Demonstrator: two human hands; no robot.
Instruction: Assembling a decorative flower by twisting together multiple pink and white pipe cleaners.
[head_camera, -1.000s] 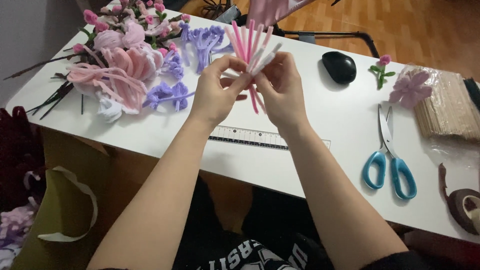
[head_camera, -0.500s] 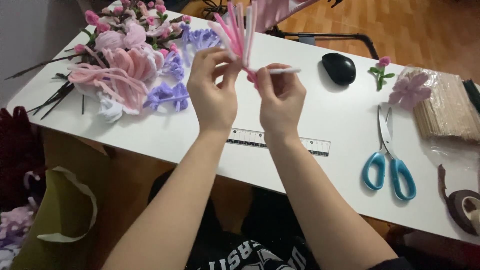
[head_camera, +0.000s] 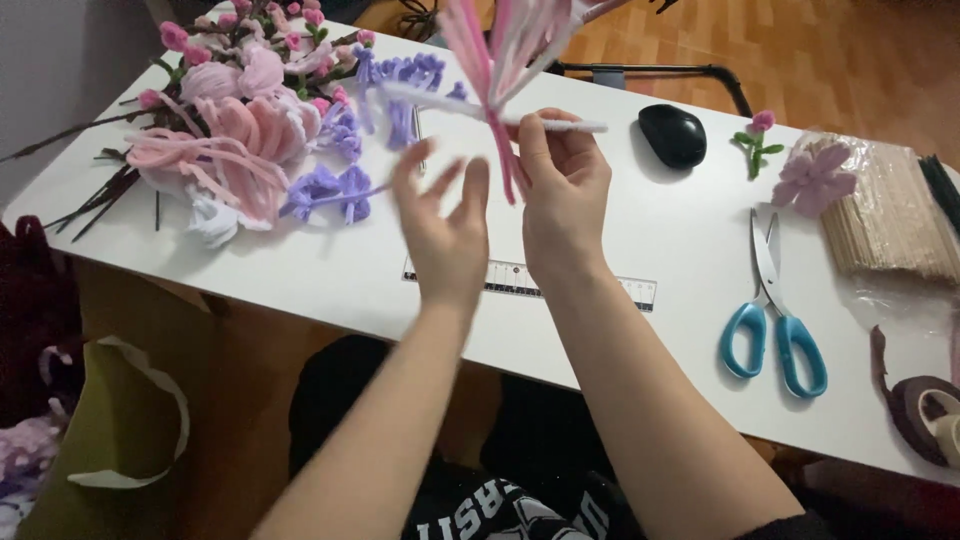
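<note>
Pipe-cleaner bundle (head_camera: 497, 60), pink and white: pinched between right hand (head_camera: 562, 190) fingers, fanning above them. Left hand (head_camera: 447, 235): fingers spread, released, just beside. Ruler (head_camera: 530, 282) beneath.

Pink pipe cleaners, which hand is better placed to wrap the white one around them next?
Probably the left hand. It is open and free beside the pink pipe cleaners, while the right hand already pinches the bundle and white pipe cleaner, so it should keep holding.

White tabletop (head_camera: 640, 250) bearing pipe-cleaner flowers (head_camera: 245, 130), clear ruler (head_camera: 530, 280), black mouse (head_camera: 672, 135), blue-handled scissors (head_camera: 775, 310), bagged wooden sticks (head_camera: 885, 215), tape rolls (head_camera: 925, 410).
</note>
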